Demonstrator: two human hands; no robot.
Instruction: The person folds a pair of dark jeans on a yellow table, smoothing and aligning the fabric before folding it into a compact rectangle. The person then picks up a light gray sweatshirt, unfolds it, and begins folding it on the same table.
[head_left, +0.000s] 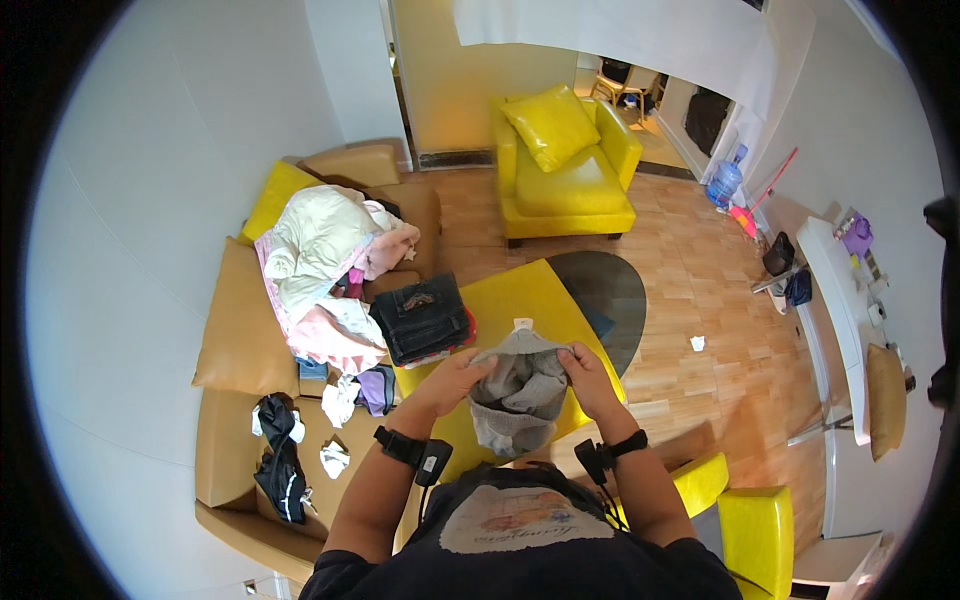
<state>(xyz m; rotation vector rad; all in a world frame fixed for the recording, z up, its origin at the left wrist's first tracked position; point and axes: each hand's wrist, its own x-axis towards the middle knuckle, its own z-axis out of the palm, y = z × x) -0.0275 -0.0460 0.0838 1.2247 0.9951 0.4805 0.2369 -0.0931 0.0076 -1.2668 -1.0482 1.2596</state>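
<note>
A grey knit garment (517, 401) hangs between my two hands, its opening spread wide and facing up at me. My left hand (454, 381) grips one side of the opening's edge, and my right hand (592, 379) pinches the other side. Under the garment is a yellow ottoman or low table (517, 289). On its left end lies a stack of folded clothes, with dark denim jeans (420, 315) on top and red fabric showing beneath. A small white tag or paper (523, 324) shows just beyond the garment's far edge.
A tan sofa (337, 442) on the left bears a heaped pale quilt (322, 232), a black garment (281, 465) and white crumpled cloths (340, 401). A yellow armchair (566, 180) stands ahead. To the right are a white wall desk (836, 300) and a blue water jug (724, 184).
</note>
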